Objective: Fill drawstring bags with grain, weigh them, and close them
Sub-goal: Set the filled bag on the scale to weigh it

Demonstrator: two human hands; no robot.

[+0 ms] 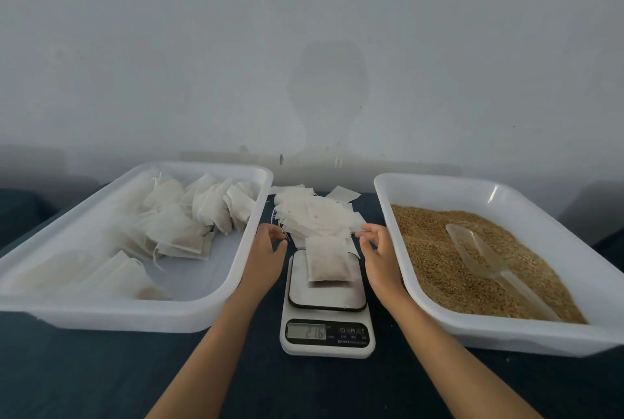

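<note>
Dark table against a grey wall. Left hand and right hand hover loosely curled, gripping nothing, flanking the filled bag on the scale. Bag's long axis points away; both hands equally near.

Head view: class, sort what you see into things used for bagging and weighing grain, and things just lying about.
For the job: bag on the scale, grain, scoop, empty bags, filled bags, both trays.
Lying about: nothing; only dark tabletop and wall.
</note>
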